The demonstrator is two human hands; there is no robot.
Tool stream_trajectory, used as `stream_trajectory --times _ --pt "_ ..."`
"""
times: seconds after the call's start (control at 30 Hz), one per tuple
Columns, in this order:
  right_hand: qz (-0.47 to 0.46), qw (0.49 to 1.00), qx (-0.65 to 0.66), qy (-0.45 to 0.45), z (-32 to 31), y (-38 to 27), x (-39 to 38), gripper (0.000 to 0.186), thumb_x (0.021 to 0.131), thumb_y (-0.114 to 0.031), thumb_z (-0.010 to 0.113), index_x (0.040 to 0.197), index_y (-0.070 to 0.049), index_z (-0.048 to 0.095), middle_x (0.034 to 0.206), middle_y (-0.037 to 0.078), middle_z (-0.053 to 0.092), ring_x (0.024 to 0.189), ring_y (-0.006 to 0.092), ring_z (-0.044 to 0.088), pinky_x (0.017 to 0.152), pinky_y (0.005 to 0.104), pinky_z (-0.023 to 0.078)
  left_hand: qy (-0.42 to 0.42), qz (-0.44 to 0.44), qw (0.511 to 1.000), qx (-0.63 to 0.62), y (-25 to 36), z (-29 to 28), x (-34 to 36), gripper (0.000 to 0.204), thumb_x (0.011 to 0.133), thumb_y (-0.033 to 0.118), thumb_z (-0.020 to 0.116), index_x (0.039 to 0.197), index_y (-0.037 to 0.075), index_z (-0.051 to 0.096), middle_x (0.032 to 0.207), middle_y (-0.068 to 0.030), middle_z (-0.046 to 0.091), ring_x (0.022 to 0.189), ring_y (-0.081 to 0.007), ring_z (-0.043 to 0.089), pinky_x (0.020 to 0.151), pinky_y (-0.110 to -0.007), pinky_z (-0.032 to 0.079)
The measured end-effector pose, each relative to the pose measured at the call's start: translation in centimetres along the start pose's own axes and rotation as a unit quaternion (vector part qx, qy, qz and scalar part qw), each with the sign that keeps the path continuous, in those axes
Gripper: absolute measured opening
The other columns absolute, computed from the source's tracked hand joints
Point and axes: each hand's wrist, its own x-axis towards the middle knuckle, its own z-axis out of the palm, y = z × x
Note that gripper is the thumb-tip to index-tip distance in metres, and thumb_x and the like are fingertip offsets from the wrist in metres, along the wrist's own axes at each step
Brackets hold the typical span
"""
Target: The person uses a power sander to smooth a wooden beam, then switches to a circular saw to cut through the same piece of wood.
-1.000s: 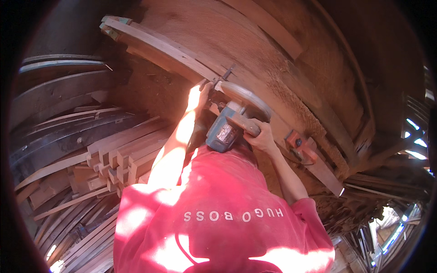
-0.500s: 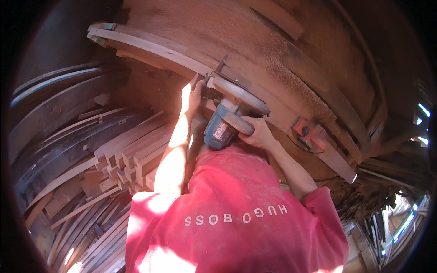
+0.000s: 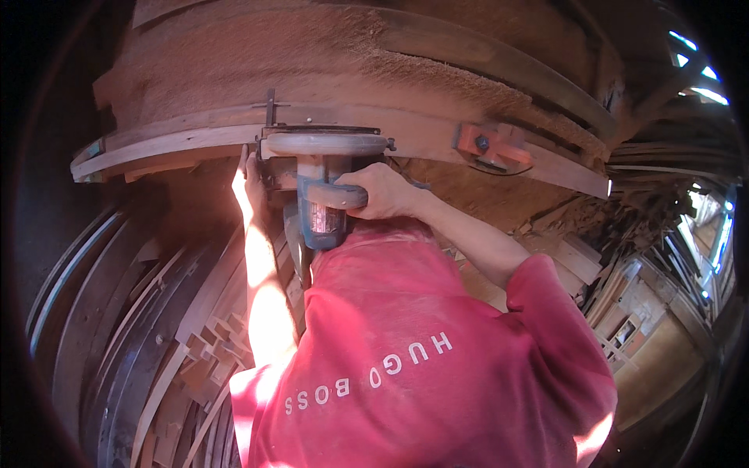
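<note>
My right hand (image 3: 377,191) is closed round the rear handle of a blue circular saw (image 3: 321,214), whose pale guard sits along a long wooden board (image 3: 179,142). My left hand (image 3: 250,183) is at the board's lower edge, just left of the saw's base, fingers pointing upward and partly curled; what they grip is hidden. A black bar with a crosspiece (image 3: 270,109) sticks up from the saw's front. The saw's lower part is close to my red shirt.
An orange power tool (image 3: 491,144) rests on the board's right part. Behind it is a dusty wooden work surface (image 3: 257,62). Stacked battens (image 3: 214,335) and long curved strips (image 3: 101,312) lie at lower left. More timber pieces and a pale panel (image 3: 640,312) stand at the right.
The view has swung round, so the board now runs more level across it. The saw and both hands appear further left; my right forearm slants more. Both hands remain at the saw.
</note>
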Motion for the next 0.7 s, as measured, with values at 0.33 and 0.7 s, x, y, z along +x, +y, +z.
stream_trajectory --times 0.33,0.7 --pt "0.027 1.0 0.005 -0.009 0.0 -0.5 0.5 0.033 0.074 -0.023 0.078 0.102 -0.007 0.067 0.089 0.02 0.069 0.083 0.0413 0.066 0.072 0.0472 0.053 0.029 0.017 0.999 -0.008 -1.6 -0.8 1.3 0.056 0.1 0.031 0.055 0.15 0.004 0.048 0.087 -0.0054 0.068 0.072 -0.011 0.063 0.056 -0.027 0.051" --pt "0.027 0.999 0.008 -0.028 -0.2 -0.7 0.6 0.035 0.073 -0.018 0.077 0.104 -0.005 0.067 0.086 0.021 0.068 0.081 0.0404 0.067 0.07 0.0444 0.053 0.016 0.012 1.0 -0.021 -2.0 -1.3 1.8 0.057 0.1 0.031 0.055 0.149 0.004 0.048 0.088 -0.0056 0.068 0.073 -0.0117 0.063 0.057 -0.027 0.051"
